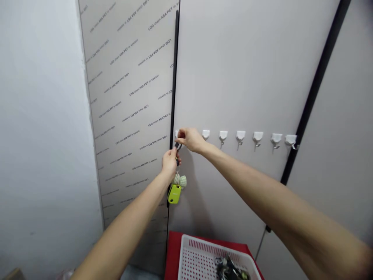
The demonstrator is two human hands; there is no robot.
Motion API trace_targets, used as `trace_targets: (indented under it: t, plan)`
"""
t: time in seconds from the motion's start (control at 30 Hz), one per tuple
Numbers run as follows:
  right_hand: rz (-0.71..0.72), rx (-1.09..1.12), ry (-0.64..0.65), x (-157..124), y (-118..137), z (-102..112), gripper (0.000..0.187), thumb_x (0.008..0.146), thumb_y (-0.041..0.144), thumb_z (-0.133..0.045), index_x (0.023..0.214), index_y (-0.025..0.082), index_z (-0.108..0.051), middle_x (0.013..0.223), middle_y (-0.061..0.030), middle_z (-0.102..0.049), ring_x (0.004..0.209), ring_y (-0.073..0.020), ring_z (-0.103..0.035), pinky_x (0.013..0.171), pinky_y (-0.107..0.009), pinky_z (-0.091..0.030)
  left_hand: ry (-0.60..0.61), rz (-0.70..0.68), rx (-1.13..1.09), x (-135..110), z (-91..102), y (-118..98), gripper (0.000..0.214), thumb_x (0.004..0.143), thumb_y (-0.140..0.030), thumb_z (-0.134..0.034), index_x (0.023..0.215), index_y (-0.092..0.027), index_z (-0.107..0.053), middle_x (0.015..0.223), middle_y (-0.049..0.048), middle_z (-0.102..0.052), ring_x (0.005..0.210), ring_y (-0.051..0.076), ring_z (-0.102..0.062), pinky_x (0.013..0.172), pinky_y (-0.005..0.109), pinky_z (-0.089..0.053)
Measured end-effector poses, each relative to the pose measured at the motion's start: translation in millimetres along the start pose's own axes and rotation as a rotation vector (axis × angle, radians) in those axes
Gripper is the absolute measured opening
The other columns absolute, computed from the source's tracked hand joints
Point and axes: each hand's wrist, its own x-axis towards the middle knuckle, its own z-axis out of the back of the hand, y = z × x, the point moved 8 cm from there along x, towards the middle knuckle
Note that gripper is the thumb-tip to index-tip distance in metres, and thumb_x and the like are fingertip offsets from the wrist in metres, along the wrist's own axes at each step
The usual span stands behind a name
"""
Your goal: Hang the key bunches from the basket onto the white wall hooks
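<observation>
Keychain [176, 171] with lime-green fob [175, 193] and cloth bow [179, 180] hanging mid-frame, ring pinched by closed fingers of left hand [169, 163]. Right hand [189, 140] just beside, fingers bent next to first white adhesive hook [176, 134], hook mostly hidden, grip on ring unclear. Further white hooks [223, 136] in row to right on grey panel [247, 77]. Bottom centre: white plastic basket [186, 264] holding dark items [230, 268], on red surface [173, 252].

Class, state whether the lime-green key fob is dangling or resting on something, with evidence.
Dangling: the lime-green key fob hangs below the left hand, under a cloth bow, with nothing supporting it.
</observation>
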Motion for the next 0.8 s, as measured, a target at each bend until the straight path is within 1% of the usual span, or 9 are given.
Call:
trace_targets:
  t: [0.1, 0.17, 0.3, 0.43, 0.5, 0.6, 0.7, 0.8]
  plan:
    - [-0.020, -0.116, -0.021, 15, -3, -4, 0.013, 0.062, 0.025, -0.049, 0.065, 0.013, -0.050, 0.057, 0.0019, -0.050, 0.049, -0.0046, -0.038, 0.046, -0.016, -0.029, -0.053, -0.038, -0.005, 14, 2.4, -6, 0.023, 0.066, -0.036, -0.040, 0.057, -0.014, -0.040, 0.047, -0.0059, -0.037, 0.035, 0.002, -0.037, 0.035, 0.015, -0.030]
    - [-0.042, -0.169, -0.014, 21, -8, -10, 0.014, 0.063, 0.026, -0.048, 0.068, 0.013, -0.051, 0.060, 0.0007, -0.052, 0.051, -0.0054, -0.040, 0.046, -0.016, -0.030, -0.073, -0.025, -0.010, 20, 4.5, -3, 0.024, 0.066, -0.037, -0.040, 0.057, -0.014, -0.040, 0.047, -0.0060, -0.038, 0.035, 0.003, -0.037, 0.035, 0.015, -0.030]
    - [-0.053, -0.310, 0.026, 21, -12, -24, 0.015, 0.066, 0.027, -0.045, 0.071, 0.015, -0.053, 0.064, -0.0012, -0.055, 0.055, -0.0085, -0.046, 0.048, -0.018, -0.031, -0.038, 0.022, -0.005, 24, 4.5, 14, 0.025, 0.065, -0.037, -0.040, 0.057, -0.014, -0.039, 0.044, -0.0062, -0.037, 0.033, 0.003, -0.036, 0.034, 0.016, -0.029]
    - [0.050, -0.476, 0.042, 9, -4, -33, 0.017, 0.068, 0.029, -0.043, 0.071, 0.017, -0.054, 0.076, -0.0037, -0.056, 0.065, -0.0129, -0.049, 0.053, -0.021, -0.033, 0.015, 0.048, 0.008, 22, 2.6, 31, 0.027, 0.065, -0.038, -0.040, 0.055, -0.014, -0.039, 0.041, -0.0065, -0.035, 0.031, 0.004, -0.034, 0.033, 0.017, -0.028]
    - [0.065, -0.517, 0.031, 4, -3, -34, 0.020, 0.070, 0.029, -0.039, 0.074, 0.017, -0.054, 0.082, -0.0048, -0.055, 0.069, -0.0142, -0.050, 0.054, -0.022, -0.034, 0.028, 0.063, 0.025, 20, 2.4, 36, 0.028, 0.065, -0.039, -0.039, 0.055, -0.014, -0.039, 0.042, -0.0061, -0.036, 0.032, 0.004, -0.035, 0.033, 0.017, -0.028]
    - [0.046, -0.544, 0.046, 3, -6, -35, 0.023, 0.073, 0.028, -0.034, 0.080, 0.017, -0.053, 0.080, -0.0058, -0.056, 0.072, -0.0161, -0.051, 0.056, -0.024, -0.035, 0.028, 0.044, 0.055, 19, 2.4, 34, 0.028, 0.066, -0.040, -0.038, 0.056, -0.014, -0.041, 0.042, -0.0056, -0.037, 0.032, 0.004, -0.036, 0.033, 0.017, -0.028]
    - [-0.014, -0.566, 0.072, 7, -11, -33, 0.023, 0.074, 0.024, -0.031, 0.080, 0.017, -0.053, 0.075, -0.0067, -0.057, 0.072, -0.0175, -0.051, 0.057, -0.025, -0.035, 0.020, 0.018, 0.088, 20, 1.2, 30, 0.027, 0.066, -0.039, -0.038, 0.054, -0.014, -0.039, 0.041, -0.0056, -0.037, 0.032, 0.004, -0.035, 0.033, 0.017, -0.028]
    - [-0.078, -0.585, 0.049, 12, -14, -27, 0.023, 0.074, 0.023, -0.032, 0.079, 0.016, -0.053, 0.075, -0.0083, -0.057, 0.070, -0.0179, -0.051, 0.056, -0.025, -0.034, 0.005, 0.023, 0.113, 21, 1.4, 28, 0.025, 0.066, -0.037, -0.040, 0.054, -0.015, -0.039, 0.042, -0.0055, -0.038, 0.032, 0.004, -0.035, 0.035, 0.017, -0.030]
